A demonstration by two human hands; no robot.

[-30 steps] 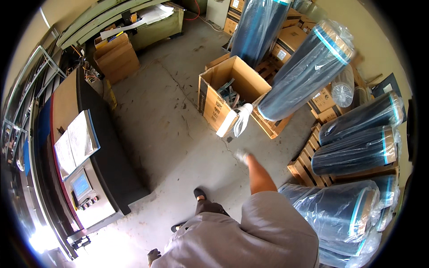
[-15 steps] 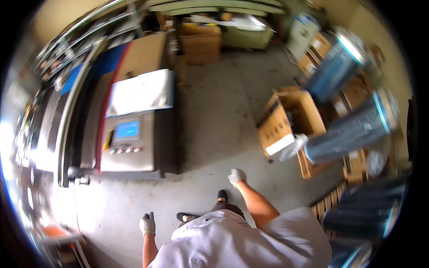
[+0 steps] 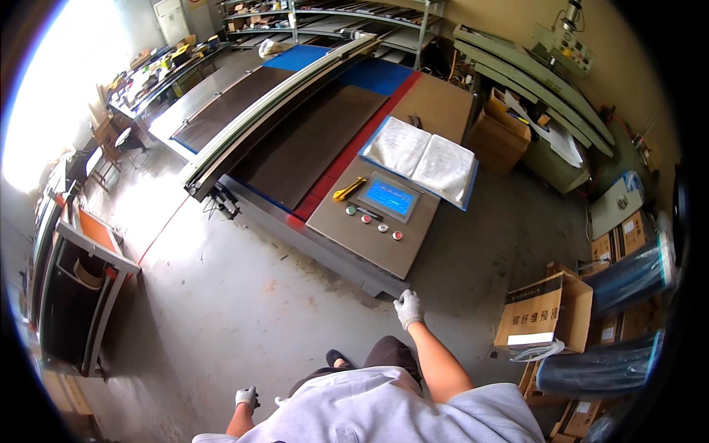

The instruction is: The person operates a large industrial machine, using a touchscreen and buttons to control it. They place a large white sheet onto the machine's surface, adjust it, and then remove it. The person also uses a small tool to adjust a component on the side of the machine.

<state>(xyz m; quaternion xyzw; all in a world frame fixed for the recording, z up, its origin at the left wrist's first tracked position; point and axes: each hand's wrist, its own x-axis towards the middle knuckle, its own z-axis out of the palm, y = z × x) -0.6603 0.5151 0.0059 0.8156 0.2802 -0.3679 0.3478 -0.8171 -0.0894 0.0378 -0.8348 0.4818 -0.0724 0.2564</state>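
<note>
My right hand (image 3: 408, 308), in a light knitted glove, hangs with its fingers curled in, just off the near corner of a large flat cutting machine (image 3: 362, 275). Nothing shows in it. My left hand (image 3: 247, 399), gloved too with a dark palm side, hangs low over the floor with its fingers loosely bent and holding nothing visible. On the machine's control panel are a lit blue screen (image 3: 389, 197), a row of round buttons (image 3: 382, 228) and a yellow utility knife (image 3: 349, 189). An open notebook (image 3: 421, 159) with written pages lies behind the screen.
A long rail (image 3: 281, 111) spans the machine bed. At right stand an open cardboard box (image 3: 532, 314) and plastic-wrapped dark rolls (image 3: 602, 365). A wheeled-looking frame with an orange top (image 3: 96, 230) stands at left. Loaded shelves (image 3: 332, 13) line the back, beside a green machine (image 3: 528, 81).
My view has swung left, so the machine now lies ahead and the wrapped rolls sit farther right. My right hand is now close to the machine's corner. Both hands stay empty-looking.
</note>
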